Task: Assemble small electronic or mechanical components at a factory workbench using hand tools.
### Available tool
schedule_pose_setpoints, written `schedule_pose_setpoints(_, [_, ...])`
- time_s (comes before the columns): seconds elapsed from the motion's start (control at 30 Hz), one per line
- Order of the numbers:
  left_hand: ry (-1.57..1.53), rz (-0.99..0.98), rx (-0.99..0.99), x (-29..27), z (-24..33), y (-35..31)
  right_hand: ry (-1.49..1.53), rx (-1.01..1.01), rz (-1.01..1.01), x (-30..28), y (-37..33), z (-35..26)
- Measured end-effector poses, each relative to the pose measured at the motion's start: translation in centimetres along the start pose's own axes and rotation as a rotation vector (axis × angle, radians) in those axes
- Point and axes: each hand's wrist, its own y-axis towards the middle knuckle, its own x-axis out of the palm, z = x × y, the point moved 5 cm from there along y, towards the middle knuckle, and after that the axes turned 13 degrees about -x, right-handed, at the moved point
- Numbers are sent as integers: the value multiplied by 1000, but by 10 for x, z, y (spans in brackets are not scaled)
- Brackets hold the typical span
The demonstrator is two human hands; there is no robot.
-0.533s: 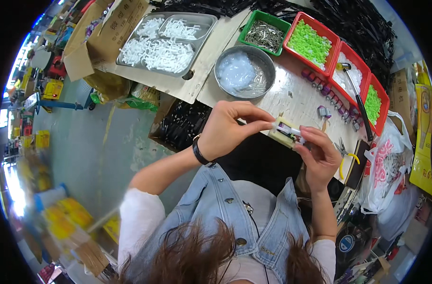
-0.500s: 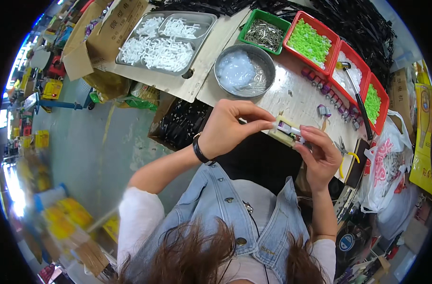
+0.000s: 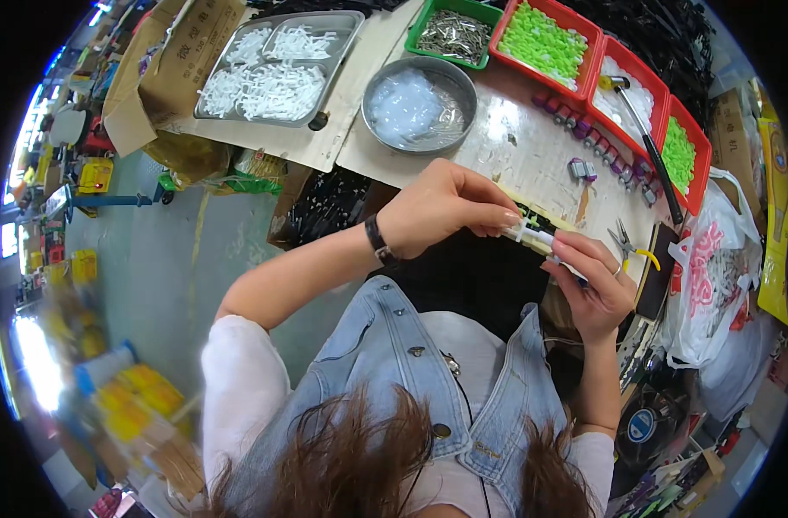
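My left hand (image 3: 446, 207) is closed, its thumb and forefinger pinching a small white plastic piece (image 3: 516, 230). Facing it, my right hand (image 3: 594, 278) grips a white rod-like part (image 3: 542, 237); most of what lies inside those fingers is hidden. The two white parts meet or nearly touch, with a small green bit near them. Just beyond my fingertips runs a pale yellow bar (image 3: 545, 213) at the table's edge. A metal bowl (image 3: 463, 131) of clear grease and thin metal pins stands past my left hand.
A compartmented metal tray (image 3: 353, 39) of white pieces stands far left. Farther right are a green bin (image 3: 416, 26) of metal pins and red bins (image 3: 594, 60) of green and white pieces. A hammer (image 3: 657, 155), purple-sided blocks (image 3: 582, 170), yellow-handled pliers (image 3: 644, 255) and a plastic bag (image 3: 713, 276) lie rightward.
My hands have shifted slightly right. The pale yellow frame that was around the white parts between my fingers now shows beyond them. The whole view has shifted a little.
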Motion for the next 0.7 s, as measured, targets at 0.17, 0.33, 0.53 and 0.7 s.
schedule_pose_setpoints(0.17, [-22,-126,-178,20,-11,22,34,40,-51,-11,-24,8])
schedule_pose_setpoints(0.33, [158,21,-39,33,-10,24,140,238,-28,-15,-46,27])
schedule_pose_setpoints(0.53, [949,474,728,38,8,30,401,808,296,-3,-78,66])
schedule_pose_setpoints(0.7, [891,472,656,36,3,40,369,778,221,2,-73,67])
